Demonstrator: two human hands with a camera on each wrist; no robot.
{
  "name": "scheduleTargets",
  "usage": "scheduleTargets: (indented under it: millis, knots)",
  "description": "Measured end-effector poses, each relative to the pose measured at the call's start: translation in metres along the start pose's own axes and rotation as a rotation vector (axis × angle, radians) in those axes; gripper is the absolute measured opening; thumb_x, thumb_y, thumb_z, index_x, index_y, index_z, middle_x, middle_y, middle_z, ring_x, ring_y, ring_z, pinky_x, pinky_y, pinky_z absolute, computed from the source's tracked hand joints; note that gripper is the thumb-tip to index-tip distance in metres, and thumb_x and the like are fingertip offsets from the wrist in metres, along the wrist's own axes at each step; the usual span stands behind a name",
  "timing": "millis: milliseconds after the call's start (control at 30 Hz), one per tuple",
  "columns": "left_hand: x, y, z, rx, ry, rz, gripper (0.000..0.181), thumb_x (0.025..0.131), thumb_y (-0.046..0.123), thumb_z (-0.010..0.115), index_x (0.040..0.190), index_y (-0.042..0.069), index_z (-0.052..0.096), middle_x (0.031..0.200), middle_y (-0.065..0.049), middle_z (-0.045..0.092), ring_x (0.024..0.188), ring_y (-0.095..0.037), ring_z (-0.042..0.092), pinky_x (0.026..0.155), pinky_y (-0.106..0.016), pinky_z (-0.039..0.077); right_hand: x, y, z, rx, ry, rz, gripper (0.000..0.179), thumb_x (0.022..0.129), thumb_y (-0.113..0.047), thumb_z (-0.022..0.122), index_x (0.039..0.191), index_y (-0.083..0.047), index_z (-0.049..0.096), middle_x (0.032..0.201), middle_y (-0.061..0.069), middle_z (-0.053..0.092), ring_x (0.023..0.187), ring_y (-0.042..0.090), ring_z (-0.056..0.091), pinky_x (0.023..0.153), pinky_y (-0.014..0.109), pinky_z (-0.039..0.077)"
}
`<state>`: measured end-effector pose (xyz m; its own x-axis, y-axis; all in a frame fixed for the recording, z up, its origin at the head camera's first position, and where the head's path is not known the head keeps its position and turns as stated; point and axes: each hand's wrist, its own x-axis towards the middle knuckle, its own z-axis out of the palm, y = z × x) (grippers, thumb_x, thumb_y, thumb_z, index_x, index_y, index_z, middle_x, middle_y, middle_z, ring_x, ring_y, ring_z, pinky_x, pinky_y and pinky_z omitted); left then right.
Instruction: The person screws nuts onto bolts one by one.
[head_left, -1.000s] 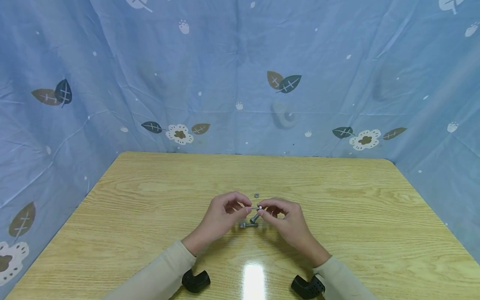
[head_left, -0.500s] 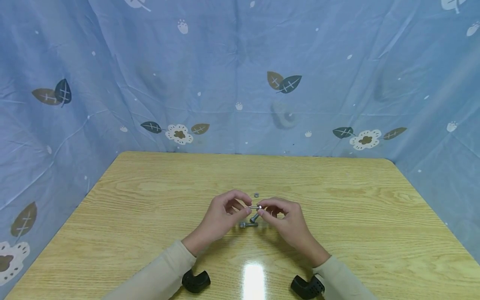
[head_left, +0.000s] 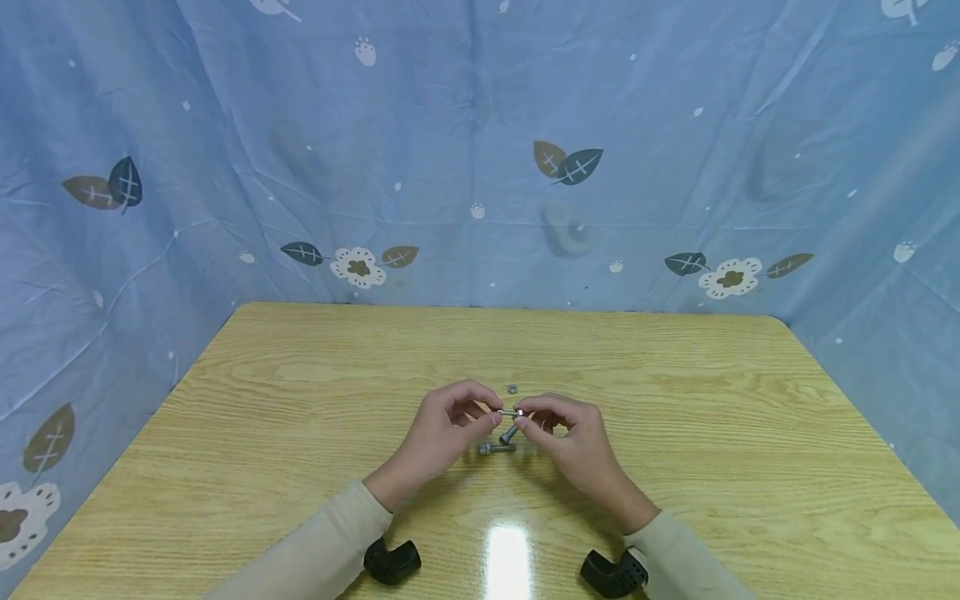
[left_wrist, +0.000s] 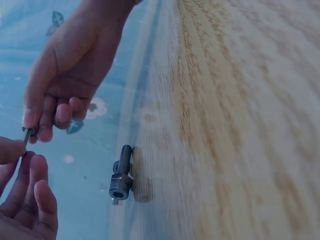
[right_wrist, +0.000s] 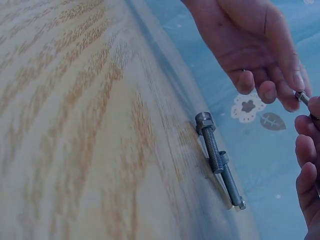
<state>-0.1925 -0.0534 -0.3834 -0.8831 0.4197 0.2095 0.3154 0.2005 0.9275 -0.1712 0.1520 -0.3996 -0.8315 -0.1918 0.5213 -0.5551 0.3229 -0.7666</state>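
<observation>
In the head view my left hand pinches one end of a thin silver bolt between thumb and index finger. At the bolt's other end, the thumb and index finger of my right hand pinch a small shiny nut. Both hands hover over the table, tips a short gap apart. Below them lies a thicker socket-head bolt with a nut run up by its head, plain in the right wrist view. Another bolt lies slanted behind it. Fingers partly hide the held pieces.
A loose hex nut lies on the wood-grain table just beyond the hands. Blue patterned cloth hangs behind and along both sides. A black wrist device sits at each sleeve; a light reflection gleams near the front.
Both hands keep nearly the same place and the same pinch. The bolt and nut between them show only a very slight shift; the pieces on the table lie as before.
</observation>
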Motion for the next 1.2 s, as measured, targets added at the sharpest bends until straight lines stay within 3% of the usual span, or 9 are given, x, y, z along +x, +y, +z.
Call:
scheduleTargets:
  millis: [100, 233, 467, 567, 733, 1000, 1200]
  knots:
    - [-0.001, 0.001, 0.000, -0.017, -0.007, -0.019, 0.016, 0.094, 0.026, 0.064, 0.107, 0.017, 0.067, 0.104, -0.006, 0.067, 0.084, -0.025, 0.066, 0.071, -0.033, 0.056, 0.001, -0.014, -0.001, 0.010, 0.003, 0.000, 0.014, 0.085, 0.006, 0.068, 0.097, 0.000, 0.072, 0.083, 0.011, 0.072, 0.067, 0.007, 0.058, 0.057, 0.023, 0.049]
    - [-0.001, -0.002, 0.000, -0.032, -0.018, -0.033, 0.018, 0.096, 0.029, 0.061, 0.105, 0.015, 0.067, 0.095, -0.014, 0.068, 0.076, -0.033, 0.065, 0.069, -0.041, 0.056, 0.002, -0.026, -0.002, 0.015, 0.007, -0.002, 0.014, 0.085, 0.007, 0.067, 0.097, 0.001, 0.071, 0.083, 0.012, 0.071, 0.067, 0.008, 0.058, 0.057, 0.024, 0.049]
    - [-0.001, -0.001, 0.000, 0.004, -0.007, 0.018, 0.014, 0.092, 0.027, 0.067, 0.103, 0.017, 0.069, 0.104, -0.003, 0.068, 0.085, -0.018, 0.064, 0.070, -0.030, 0.054, -0.002, 0.000, 0.002, -0.002, 0.010, 0.013, 0.017, 0.085, 0.005, 0.068, 0.098, -0.004, 0.072, 0.085, 0.010, 0.072, 0.066, 0.006, 0.057, 0.057, 0.023, 0.049]
    - [-0.001, -0.001, 0.000, -0.006, -0.019, 0.011, 0.018, 0.094, 0.028, 0.065, 0.106, 0.015, 0.069, 0.105, -0.005, 0.068, 0.083, -0.022, 0.065, 0.069, -0.032, 0.056, -0.002, 0.005, 0.002, 0.007, 0.010, 0.004, 0.018, 0.085, 0.005, 0.069, 0.099, -0.005, 0.073, 0.084, 0.010, 0.072, 0.067, 0.006, 0.057, 0.057, 0.023, 0.049]
    - [0.000, -0.001, 0.001, -0.018, -0.021, -0.006, 0.020, 0.096, 0.029, 0.061, 0.104, 0.013, 0.069, 0.092, -0.015, 0.067, 0.073, -0.034, 0.063, 0.067, -0.041, 0.056, -0.003, 0.005, 0.002, 0.034, 0.013, 0.006, 0.017, 0.086, 0.000, 0.070, 0.101, -0.008, 0.073, 0.087, 0.007, 0.072, 0.067, 0.006, 0.058, 0.057, 0.023, 0.050]
    - [-0.001, 0.000, 0.000, -0.016, -0.018, -0.001, 0.017, 0.093, 0.027, 0.065, 0.108, 0.018, 0.068, 0.107, -0.007, 0.067, 0.078, -0.023, 0.064, 0.065, -0.031, 0.054, -0.003, 0.002, 0.002, 0.047, 0.013, -0.002, 0.017, 0.087, -0.001, 0.069, 0.101, -0.010, 0.073, 0.086, 0.007, 0.072, 0.067, 0.006, 0.058, 0.057, 0.022, 0.050]
    - [-0.001, -0.001, 0.001, -0.039, -0.014, -0.026, 0.018, 0.097, 0.028, 0.060, 0.106, 0.015, 0.067, 0.094, -0.018, 0.065, 0.070, -0.031, 0.061, 0.063, -0.036, 0.054, -0.003, 0.002, 0.002, 0.047, 0.016, -0.013, 0.017, 0.086, 0.001, 0.069, 0.101, -0.005, 0.072, 0.085, 0.008, 0.072, 0.067, 0.006, 0.058, 0.057, 0.022, 0.049]
